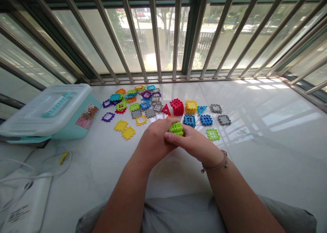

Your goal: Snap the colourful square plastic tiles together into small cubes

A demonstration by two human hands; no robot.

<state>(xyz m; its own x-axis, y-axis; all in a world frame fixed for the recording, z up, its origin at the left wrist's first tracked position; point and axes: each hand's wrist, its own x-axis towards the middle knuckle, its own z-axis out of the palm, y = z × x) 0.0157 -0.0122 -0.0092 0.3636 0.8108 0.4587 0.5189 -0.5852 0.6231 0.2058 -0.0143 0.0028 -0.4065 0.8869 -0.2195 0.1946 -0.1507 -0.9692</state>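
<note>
Both hands meet in front of me around a stack of lime-green interlocking building tiles. My left hand wraps its left side, while my right hand grips it from the right with the thumb across the front. Just beyond are a stack of red tiles, a stack of yellow tiles and a stack of blue window tiles. An orange piece is mostly hidden behind my hands. Right of them lie a single blue tile and a lime-green window tile.
Loose mixed-colour tiles are heaped to the left, with yellow tiles nearer. Grey tiles lie right. A lidded teal storage box stands left, near a white power strip and cables. Metal bars line the far edge.
</note>
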